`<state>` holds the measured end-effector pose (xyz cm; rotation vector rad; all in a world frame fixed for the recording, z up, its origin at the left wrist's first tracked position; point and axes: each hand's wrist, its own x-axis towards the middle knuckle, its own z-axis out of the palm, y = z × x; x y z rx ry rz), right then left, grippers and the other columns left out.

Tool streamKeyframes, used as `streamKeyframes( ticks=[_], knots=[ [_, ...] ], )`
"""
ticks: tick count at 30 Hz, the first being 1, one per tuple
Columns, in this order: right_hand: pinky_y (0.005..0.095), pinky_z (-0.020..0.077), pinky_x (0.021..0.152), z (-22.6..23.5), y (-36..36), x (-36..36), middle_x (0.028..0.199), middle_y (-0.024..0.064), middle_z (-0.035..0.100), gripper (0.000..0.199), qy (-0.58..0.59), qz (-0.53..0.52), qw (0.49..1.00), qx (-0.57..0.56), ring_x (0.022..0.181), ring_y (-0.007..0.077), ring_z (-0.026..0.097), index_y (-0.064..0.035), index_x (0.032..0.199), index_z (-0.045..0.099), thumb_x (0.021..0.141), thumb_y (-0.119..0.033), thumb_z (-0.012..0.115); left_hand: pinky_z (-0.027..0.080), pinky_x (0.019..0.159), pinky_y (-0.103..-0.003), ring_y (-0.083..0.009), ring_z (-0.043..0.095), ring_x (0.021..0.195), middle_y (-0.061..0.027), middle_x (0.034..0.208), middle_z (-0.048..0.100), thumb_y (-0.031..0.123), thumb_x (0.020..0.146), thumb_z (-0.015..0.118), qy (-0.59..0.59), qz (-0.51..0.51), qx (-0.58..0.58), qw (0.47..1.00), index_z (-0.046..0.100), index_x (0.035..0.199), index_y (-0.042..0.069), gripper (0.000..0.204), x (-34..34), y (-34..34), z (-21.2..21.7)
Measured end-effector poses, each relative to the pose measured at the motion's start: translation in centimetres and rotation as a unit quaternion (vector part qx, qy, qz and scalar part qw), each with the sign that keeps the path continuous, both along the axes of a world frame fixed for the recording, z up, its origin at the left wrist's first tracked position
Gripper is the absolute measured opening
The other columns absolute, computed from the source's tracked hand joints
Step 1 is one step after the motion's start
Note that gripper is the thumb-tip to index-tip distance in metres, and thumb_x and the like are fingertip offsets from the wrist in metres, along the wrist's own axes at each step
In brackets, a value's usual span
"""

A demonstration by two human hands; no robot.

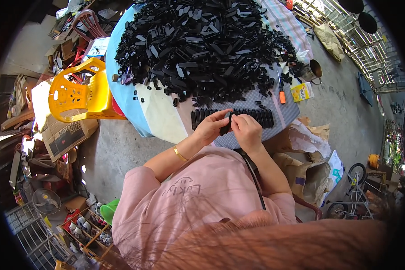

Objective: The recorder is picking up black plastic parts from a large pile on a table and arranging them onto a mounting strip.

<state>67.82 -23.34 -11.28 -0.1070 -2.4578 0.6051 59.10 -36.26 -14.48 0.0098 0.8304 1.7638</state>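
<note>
At the near edge of the desk (159, 109), the left hand (209, 127) and right hand (248, 130) meet over one black piece (226, 128). The left fingers pinch it narrowly; the right fingers, curled close together, hold its right side. Just beyond and to both sides, a row (263, 118) of black pieces runs left to right. Past the row, a big heap (189, 49) of loose black pieces covers the far part of the desk. To the right of the heap lie a screwdriver (282, 96) with an orange handle and a yellow packet (302, 92), with a metal cup (313, 71) just beyond. A yellow chair (69, 95) stands left of the desk; paper bags (297, 173) sit near right.
</note>
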Motion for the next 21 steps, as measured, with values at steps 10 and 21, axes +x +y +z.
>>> streamKeyframes(
  ticks=[10,21],
  knots=[
    [0.033,0.0442,0.063,0.9,-0.3,0.7,0.087,0.0067,0.053,0.028,-0.091,0.084,0.99,-0.068,0.076,0.022,0.053,0.0007,0.097,0.061,0.074,-0.014,0.064,0.047,0.079,-0.03,-0.0139,0.057,0.091,-0.0039,0.103,0.06,0.01,0.088,0.054,-0.082,0.023,-0.032,0.996,0.053,0.118,0.005,0.03,-0.2,-0.4,-1.1],
    [0.029,0.0503,0.06,-2.8,2.3,2.9,0.076,0.0109,0.061,0.037,0.017,-0.103,0.96,-0.26,0.065,0.0203,0.061,0.0,0.107,0.058,0.07,0.0,0.065,0.044,0.087,-0.034,-0.0156,0.054,0.095,-0.0028,0.101,0.057,0.018,0.09,0.053,-0.04,-0.032,-0.003,0.999,0.048,0.123,0.008,0.036,1.1,5.5,-0.9]
  ],
)
